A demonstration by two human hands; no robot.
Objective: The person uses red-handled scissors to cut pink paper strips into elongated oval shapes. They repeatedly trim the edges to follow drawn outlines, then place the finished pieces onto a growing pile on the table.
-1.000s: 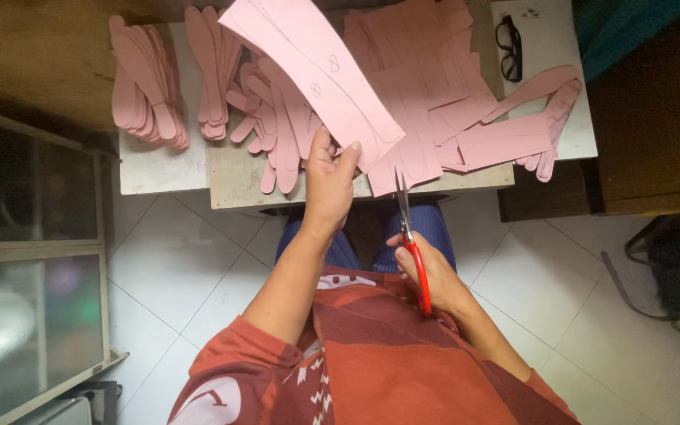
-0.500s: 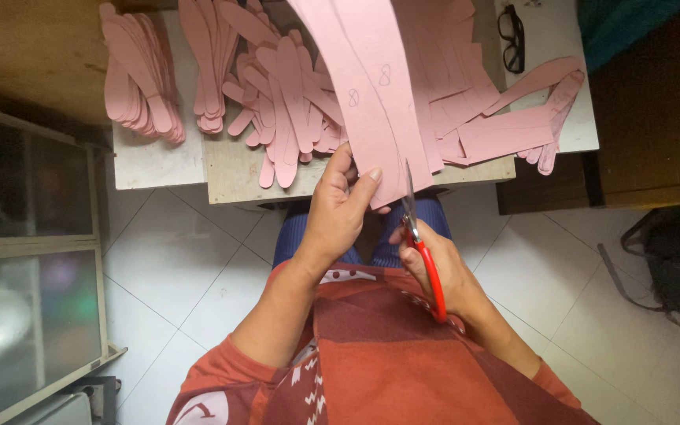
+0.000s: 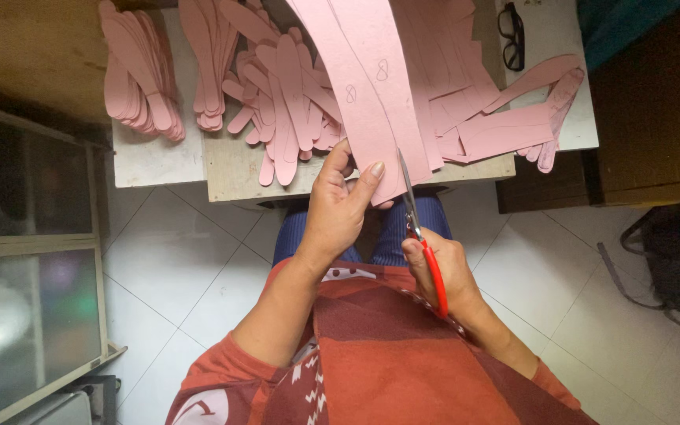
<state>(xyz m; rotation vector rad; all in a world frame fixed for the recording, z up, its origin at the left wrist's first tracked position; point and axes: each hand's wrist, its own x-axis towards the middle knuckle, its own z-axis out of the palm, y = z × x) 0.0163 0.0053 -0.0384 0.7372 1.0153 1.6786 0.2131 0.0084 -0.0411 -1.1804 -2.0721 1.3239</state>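
Pinching the pink paper strip above the bench, the left hand had fingers close to the scissors gripped by the right hand; a slip risked a nicked thumb or a crooked cut.

White tiled floor, perhaps a glass-fronted cabinet left

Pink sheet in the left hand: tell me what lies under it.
Under the pink sheet lie more pink cut pieces on the table; what is directly beneath its middle is covered.
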